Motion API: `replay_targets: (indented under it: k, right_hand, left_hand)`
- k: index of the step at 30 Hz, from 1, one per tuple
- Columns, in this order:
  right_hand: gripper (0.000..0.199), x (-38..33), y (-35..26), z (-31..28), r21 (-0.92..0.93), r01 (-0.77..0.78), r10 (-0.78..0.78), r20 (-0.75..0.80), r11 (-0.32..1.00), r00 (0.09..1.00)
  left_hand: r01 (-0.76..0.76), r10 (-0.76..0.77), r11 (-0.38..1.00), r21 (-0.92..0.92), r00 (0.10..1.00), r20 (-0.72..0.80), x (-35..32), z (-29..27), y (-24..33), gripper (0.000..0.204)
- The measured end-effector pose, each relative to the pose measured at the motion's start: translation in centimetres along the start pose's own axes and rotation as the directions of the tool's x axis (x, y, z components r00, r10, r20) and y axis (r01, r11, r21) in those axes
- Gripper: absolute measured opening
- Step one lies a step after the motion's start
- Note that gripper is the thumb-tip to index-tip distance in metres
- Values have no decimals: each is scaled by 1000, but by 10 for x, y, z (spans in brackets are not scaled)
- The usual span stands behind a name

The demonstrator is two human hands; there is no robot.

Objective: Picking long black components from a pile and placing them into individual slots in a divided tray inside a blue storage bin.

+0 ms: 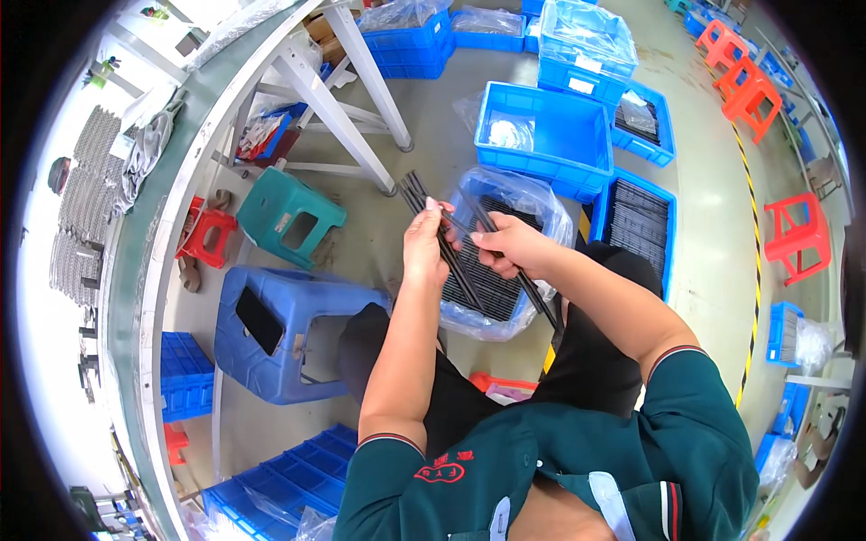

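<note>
Gripping thin black strips (431, 221) w/ left hand (424, 245) & right hand (510, 243).

A seated person's left hand (424, 245) and right hand (507, 243) grip long black strips (442, 236) — above a plastic-lined blue bin (505, 257) of more strips.

The thin black strips (431, 212) look like matt plastic. A glossy, crinkled clear plastic bag (532, 203) lines the crate holding more of them. The blue crates (577, 135) are smooth moulded plastic, as are the blue stool (271, 356) on the left and the red stool (798, 236) far right. The floor (713, 207) looks like smooth, faintly shiny concrete. The shirt sleeve (704, 424) is matt green cloth.
</note>
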State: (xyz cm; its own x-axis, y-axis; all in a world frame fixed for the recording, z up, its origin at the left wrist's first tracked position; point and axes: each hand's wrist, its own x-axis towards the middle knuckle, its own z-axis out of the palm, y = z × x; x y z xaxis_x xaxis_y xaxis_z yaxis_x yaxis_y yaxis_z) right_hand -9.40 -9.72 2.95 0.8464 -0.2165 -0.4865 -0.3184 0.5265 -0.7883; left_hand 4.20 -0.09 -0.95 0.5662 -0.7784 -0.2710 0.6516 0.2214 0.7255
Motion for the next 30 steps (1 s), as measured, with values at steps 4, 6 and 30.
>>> replay_targets:
  k: [4,6,30]
  right_hand:
    - [20,17,5,0,-43,79,-82,-77,996,994]
    - [23,13,-4,1,-112,34,-41,-63,993,997]
    - [27,33,-74,-92,-20,382,-345,-477,924,808]
  left_hand:
    - [72,-73,997,43,997,15,-6,14,-21,31]
    - [104,-104,995,-4,994,38,-5,10,-23,31]
    - [373,-389,921,110,874,291,-25,-1,-7,32]
